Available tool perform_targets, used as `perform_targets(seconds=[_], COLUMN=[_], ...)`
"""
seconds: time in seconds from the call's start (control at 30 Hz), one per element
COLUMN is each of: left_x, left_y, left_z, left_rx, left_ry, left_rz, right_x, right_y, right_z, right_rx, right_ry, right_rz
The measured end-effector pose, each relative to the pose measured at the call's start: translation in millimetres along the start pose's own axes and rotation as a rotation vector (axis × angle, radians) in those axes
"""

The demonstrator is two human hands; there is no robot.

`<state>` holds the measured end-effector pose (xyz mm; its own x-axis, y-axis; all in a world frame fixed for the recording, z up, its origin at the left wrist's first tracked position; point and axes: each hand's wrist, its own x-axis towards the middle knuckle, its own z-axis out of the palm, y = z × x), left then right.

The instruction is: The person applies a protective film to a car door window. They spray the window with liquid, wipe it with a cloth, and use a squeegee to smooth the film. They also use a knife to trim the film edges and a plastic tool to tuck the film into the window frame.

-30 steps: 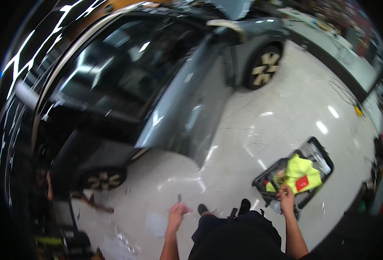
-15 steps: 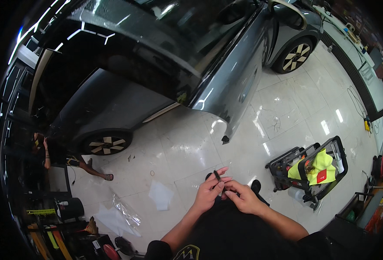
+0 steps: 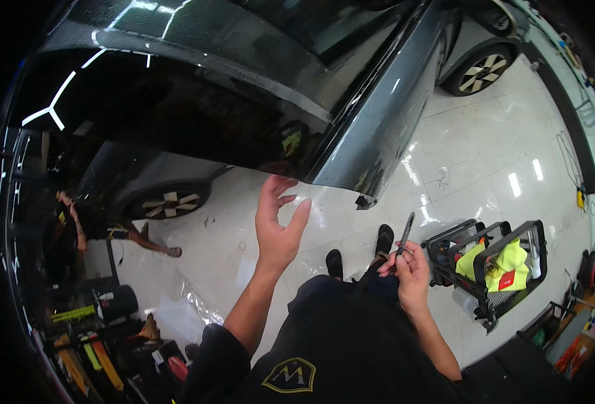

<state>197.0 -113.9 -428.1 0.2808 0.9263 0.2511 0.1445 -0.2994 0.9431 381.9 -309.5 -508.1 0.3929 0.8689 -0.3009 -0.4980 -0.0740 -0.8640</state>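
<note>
A grey car door [image 3: 371,145] stands open before me, its lower corner ragged and dark. My left hand [image 3: 280,225] is raised to the near edge of the glossy black panel [image 3: 196,114]. Its fingers are apart and curved, with the fingertips at that edge; whether they touch it I cannot tell. Lower and to the right, my right hand [image 3: 411,273] is closed around a slim dark pen-shaped tool [image 3: 406,232], which points up and away from me. The tool's exact kind does not show.
A black wheeled cart [image 3: 486,269] with yellow-green cloths [image 3: 506,262] stands at my right. At the left are another person [image 3: 109,229] and a black bin [image 3: 117,303]. Clear plastic film [image 3: 193,303] lies on the tiled floor. A cable [image 3: 567,161] lies far right.
My hands were together in front of my body around the small tool. They have parted: the left rose to the panel edge, the right moved rightward with the tool. The car looks closer.
</note>
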Motion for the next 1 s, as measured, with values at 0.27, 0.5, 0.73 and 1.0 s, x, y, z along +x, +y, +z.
perform_targets(seconds=[0.27,0.5,0.73,1.0], left_x=[-2.2,-9.0,1.2,5.8], left_y=[17.4,10.5,7.4,19.6], left_z=[20.4,28.5,33.1,17.1], left_rx=[-0.004,0.013,-0.039,-0.293], left_ry=[0.217,0.351,0.32,0.199], left_rz=[-0.096,-0.136,-0.084,-0.226], right_x=[58.5,112.0,113.4,158.7], right_y=[-11.9,-36.7,-47.1,-66.9], right_z=[-45.9,-36.7,-27.7,-23.6], right_rx=[-0.018,0.016,0.122,0.139], right_ry=[-0.021,-0.108,-0.041,-0.148], right_rz=[0.028,0.143,0.109,0.173])
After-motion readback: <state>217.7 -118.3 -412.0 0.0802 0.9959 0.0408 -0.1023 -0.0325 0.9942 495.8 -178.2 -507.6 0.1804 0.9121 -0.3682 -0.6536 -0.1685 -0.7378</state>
